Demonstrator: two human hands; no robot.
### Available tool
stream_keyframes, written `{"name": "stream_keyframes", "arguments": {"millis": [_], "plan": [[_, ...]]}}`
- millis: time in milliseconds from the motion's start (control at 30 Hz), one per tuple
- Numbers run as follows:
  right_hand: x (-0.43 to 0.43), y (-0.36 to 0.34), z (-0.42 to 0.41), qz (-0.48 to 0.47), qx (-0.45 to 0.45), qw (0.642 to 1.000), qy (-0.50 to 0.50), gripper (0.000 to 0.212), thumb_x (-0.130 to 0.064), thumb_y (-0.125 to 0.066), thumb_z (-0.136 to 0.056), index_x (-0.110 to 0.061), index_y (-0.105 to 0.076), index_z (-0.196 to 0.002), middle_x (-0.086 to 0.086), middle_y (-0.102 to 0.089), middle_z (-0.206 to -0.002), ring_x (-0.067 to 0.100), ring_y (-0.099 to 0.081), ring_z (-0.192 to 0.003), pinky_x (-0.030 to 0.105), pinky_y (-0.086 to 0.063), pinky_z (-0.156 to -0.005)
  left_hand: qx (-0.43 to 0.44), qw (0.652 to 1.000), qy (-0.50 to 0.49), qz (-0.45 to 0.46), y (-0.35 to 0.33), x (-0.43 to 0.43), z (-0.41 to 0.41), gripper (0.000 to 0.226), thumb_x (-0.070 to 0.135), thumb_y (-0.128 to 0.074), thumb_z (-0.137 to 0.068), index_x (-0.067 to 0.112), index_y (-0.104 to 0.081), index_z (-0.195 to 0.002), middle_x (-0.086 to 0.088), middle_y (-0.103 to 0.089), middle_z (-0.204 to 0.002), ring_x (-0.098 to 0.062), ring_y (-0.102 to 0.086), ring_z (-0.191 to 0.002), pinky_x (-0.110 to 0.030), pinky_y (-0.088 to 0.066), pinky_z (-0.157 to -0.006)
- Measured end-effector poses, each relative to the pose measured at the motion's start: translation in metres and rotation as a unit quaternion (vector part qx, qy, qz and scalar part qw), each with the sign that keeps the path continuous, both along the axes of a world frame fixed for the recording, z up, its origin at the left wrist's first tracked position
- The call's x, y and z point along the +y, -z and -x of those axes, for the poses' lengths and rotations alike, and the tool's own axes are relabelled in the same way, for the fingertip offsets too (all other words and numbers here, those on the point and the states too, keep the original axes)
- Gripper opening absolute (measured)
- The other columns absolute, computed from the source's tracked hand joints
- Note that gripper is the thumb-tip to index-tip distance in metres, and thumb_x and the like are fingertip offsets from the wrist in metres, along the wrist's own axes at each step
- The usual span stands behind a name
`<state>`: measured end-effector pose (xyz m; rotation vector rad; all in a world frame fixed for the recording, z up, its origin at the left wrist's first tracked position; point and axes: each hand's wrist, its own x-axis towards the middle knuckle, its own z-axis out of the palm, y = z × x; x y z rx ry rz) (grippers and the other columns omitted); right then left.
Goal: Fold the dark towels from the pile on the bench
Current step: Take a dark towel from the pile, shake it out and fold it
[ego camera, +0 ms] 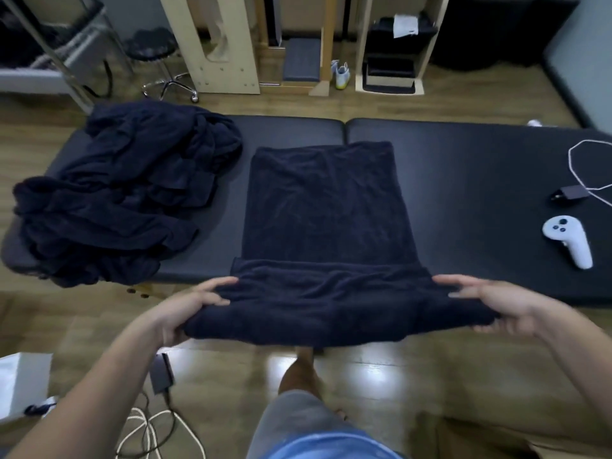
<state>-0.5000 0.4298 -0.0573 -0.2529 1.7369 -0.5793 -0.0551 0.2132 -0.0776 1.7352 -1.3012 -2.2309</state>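
Both hands, L [188, 309] & R [496, 306], grip towel [328, 210] near corners, held off bench [463, 167].

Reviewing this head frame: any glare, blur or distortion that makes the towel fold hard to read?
Head view: bright light glare on the floor just below the held towel; the right hand looks smeared by motion blur, the left hand sharper; wide-angle distortion bows the bench edges; dark towel on black bench gives low contrast.
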Motion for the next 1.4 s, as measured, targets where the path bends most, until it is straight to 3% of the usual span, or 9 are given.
{"name": "stream_keyframes", "arguments": {"millis": [133,267,367,467,567,667,900,1100,1400], "plan": [[-0.037,-0.015,0.019,0.088,-0.109,0.976,0.166,0.032,-0.032,-0.072,-0.068,-0.008,-0.073,-0.089,0.009,-0.074,-0.073,0.020,-0.071,-0.057,0.031,-0.060,-0.051,0.035,0.982,-0.176,-0.062,-0.015,-0.037,0.012,0.022,0.024,-0.057,-0.095,0.005,-0.067,-0.103,-0.010,-0.076,-0.074,-0.019,-0.072,-0.057,-0.028,-0.059,-0.048],[-0.074,-0.007,0.037,0.223,-0.205,0.930,0.208,0.042,-0.037,-0.089,-0.056,-0.008,-0.079,-0.085,0.012,-0.074,-0.105,0.028,-0.072,-0.101,0.044,-0.059,-0.082,0.149,0.955,-0.242,-0.080,-0.010,-0.078,0.029,0.080,0.055,-0.077,-0.069,-0.009,-0.057,-0.114,-0.026,-0.073,-0.101,-0.032,-0.076,-0.086,-0.040,-0.063,-0.064],[-0.114,0.022,0.048,0.211,-0.115,0.950,0.200,0.058,-0.012,-0.091,-0.047,-0.004,-0.068,-0.100,0.011,-0.075,-0.090,0.024,-0.075,-0.089,0.036,-0.062,-0.074,0.226,0.936,-0.255,-0.094,0.006,-0.107,0.045,0.121,0.043,-0.099,-0.035,-0.015,-0.041,-0.124,-0.030,-0.067,-0.120,-0.037,-0.068,-0.111,-0.045,-0.062,-0.081],[-0.160,0.056,0.051,0.124,0.120,0.978,0.119,0.042,-0.018,-0.077,-0.081,0.001,-0.063,-0.115,0.006,-0.065,-0.075,0.019,-0.062,-0.060,0.030,-0.055,-0.055,0.079,0.985,-0.153,0.006,0.029,-0.136,0.075,0.070,0.033,-0.094,-0.053,0.004,-0.059,-0.106,-0.004,-0.072,-0.077,-0.017,-0.070,-0.067,-0.027,-0.056,-0.055],[-0.187,0.088,0.057,0.053,0.228,0.972,0.031,0.032,-0.039,-0.072,-0.087,-0.018,-0.067,-0.109,0.002,-0.068,-0.097,0.022,-0.065,-0.086,0.040,-0.055,-0.083,-0.090,0.978,-0.096,0.161,0.063,-0.156,0.097,0.024,0.029,-0.085,-0.076,0.012,-0.076,-0.090,0.002,-0.074,-0.078,-0.013,-0.067,-0.072,-0.019,-0.050,-0.059],[-0.190,0.108,0.059,-0.006,0.186,0.982,-0.016,0.034,-0.051,-0.067,-0.087,-0.031,-0.058,-0.114,-0.002,-0.063,-0.109,0.023,-0.061,-0.102,0.043,-0.048,-0.098,-0.042,0.985,-0.102,0.136,0.078,-0.156,0.095,0.045,0.047,-0.085,-0.071,0.017,-0.077,-0.103,0.002,-0.078,-0.103,-0.015,-0.072,-0.099,-0.031,-0.055,-0.090],[-0.189,0.146,0.055,-0.058,0.261,0.963,-0.020,0.067,-0.067,-0.046,-0.090,-0.015,-0.050,-0.132,0.012,-0.054,-0.132,0.033,-0.055,-0.117,0.047,-0.046,-0.100,-0.019,0.975,-0.097,0.201,0.089,-0.137,0.094,0.027,0.032,-0.075,-0.085,0.017,-0.070,-0.108,0.001,-0.075,-0.106,-0.009,-0.070,-0.099,-0.020,-0.055,-0.078],[-0.184,0.143,0.040,-0.057,0.325,0.944,-0.021,0.068,-0.061,-0.044,-0.094,-0.003,-0.043,-0.130,0.024,-0.045,-0.134,0.042,-0.046,-0.124,0.051,-0.040,-0.104,-0.270,0.930,0.075,0.239,0.119,-0.137,0.098,0.050,0.058,-0.051,-0.095,0.022,-0.055,-0.128,0.000,-0.065,-0.121,-0.029,-0.061,-0.114,-0.043,-0.050,-0.091],[-0.114,0.117,0.010,-0.026,0.260,0.964,0.056,0.054,-0.048,-0.057,-0.094,-0.021,-0.037,-0.136,0.009,-0.054,-0.137,0.034,-0.054,-0.119,0.043,-0.044,-0.095,-0.171,0.970,-0.116,0.131,0.102,-0.066,0.066,0.030,0.040,-0.063,-0.095,0.011,-0.055,-0.089,-0.004,-0.065,-0.090,-0.025,-0.062,-0.087,-0.043,-0.051,-0.079]]}}
